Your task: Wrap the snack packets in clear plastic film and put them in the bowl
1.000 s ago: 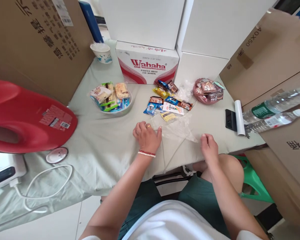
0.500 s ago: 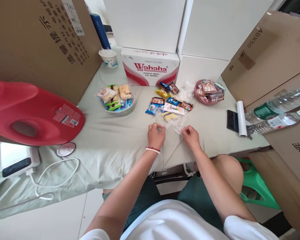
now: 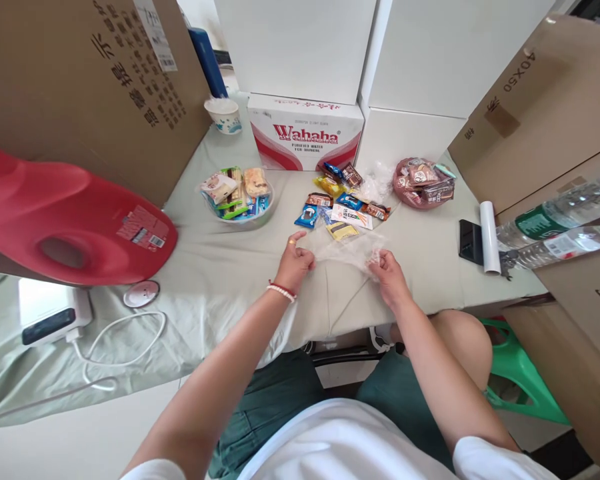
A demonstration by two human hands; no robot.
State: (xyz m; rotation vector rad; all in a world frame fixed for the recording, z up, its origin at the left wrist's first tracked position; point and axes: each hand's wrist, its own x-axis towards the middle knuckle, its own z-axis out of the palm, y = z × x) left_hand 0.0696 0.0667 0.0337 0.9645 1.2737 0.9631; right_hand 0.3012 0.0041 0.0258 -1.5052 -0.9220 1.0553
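Note:
A thin clear plastic bag is stretched between my two hands, low over the front of the table. My left hand pinches its left edge, with the index finger pointing forward. The bag's right edge is gripped in the closed fingers of my right hand. Just beyond the bag lies a loose pile of wrapped snacks, among them a yellow packet, a white packet and a blue packet. Behind the pile is some crumpled clear plastic.
A clear bowl of snacks stands left of the pile, a reddish bag of snacks to its right. A Wahaha carton is behind. At left are a red jug and a white power bank; plastic bottles lie at right.
My hands have moved apart, the left one going left, spreading the crumpled plastic bag wider between them. My left index finger has stretched out.

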